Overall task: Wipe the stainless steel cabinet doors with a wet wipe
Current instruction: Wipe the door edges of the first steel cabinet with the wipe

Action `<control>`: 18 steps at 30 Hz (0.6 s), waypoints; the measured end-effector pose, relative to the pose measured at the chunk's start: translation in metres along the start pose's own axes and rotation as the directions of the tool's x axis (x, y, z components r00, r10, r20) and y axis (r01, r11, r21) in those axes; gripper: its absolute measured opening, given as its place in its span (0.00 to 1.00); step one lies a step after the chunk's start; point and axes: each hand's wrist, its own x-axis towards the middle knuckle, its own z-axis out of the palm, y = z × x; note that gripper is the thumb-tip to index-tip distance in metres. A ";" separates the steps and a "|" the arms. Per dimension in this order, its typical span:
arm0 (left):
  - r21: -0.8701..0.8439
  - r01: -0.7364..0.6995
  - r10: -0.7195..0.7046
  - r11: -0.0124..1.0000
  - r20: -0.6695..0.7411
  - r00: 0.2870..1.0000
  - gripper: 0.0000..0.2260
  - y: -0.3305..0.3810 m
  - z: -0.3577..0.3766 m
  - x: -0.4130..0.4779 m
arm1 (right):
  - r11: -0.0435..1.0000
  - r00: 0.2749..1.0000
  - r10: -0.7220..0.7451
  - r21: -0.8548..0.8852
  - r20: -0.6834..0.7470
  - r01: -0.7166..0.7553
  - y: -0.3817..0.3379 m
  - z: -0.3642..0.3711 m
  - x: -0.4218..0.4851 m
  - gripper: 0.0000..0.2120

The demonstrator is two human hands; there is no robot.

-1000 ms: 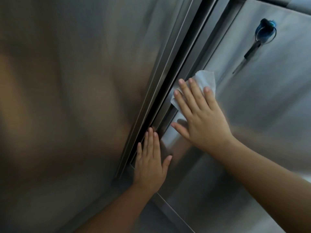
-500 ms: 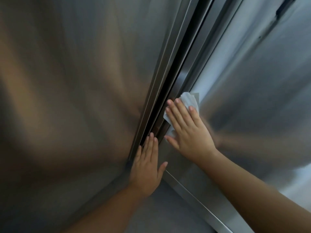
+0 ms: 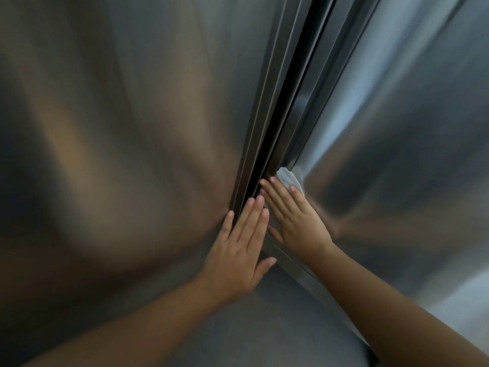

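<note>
Two stainless steel cabinet doors fill the view: the left door and the right door, with a dark gap between them. My right hand lies flat on the right door's inner edge and presses a white wet wipe against it; only the wipe's top shows past the fingertips. My left hand rests flat with fingers together on the left door's edge beside the gap, holding nothing.
The right door's bottom rim runs diagonally toward the lower right. Below it lies a grey surface. The doors' steel carries blurred reflections.
My right hand has slid the wipe down the right door's edge toward my left hand. The view has dropped, so the key in the right door's lock is out of frame.
</note>
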 end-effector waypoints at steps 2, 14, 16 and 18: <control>0.003 -0.002 0.002 1.000 -0.088 0.996 0.29 -0.004 -0.015 0.004 | 1.000 1.000 0.004 0.004 0.007 -0.004 -0.008 0.003 0.000 0.34; 0.314 0.003 0.030 0.949 -0.100 0.995 0.29 -0.020 -0.047 0.009 | 0.989 0.988 0.133 0.083 -0.081 -0.126 -0.010 0.005 -0.007 0.30; 0.332 0.008 0.027 0.943 -0.100 0.995 0.29 -0.020 -0.046 0.010 | 0.990 0.989 0.139 0.043 -0.056 -0.136 -0.015 0.007 -0.007 0.31; 0.340 0.017 0.022 0.940 -0.109 0.994 0.29 -0.020 -0.045 0.011 | 0.988 0.989 0.147 0.045 -0.029 -0.146 -0.025 0.009 -0.005 0.31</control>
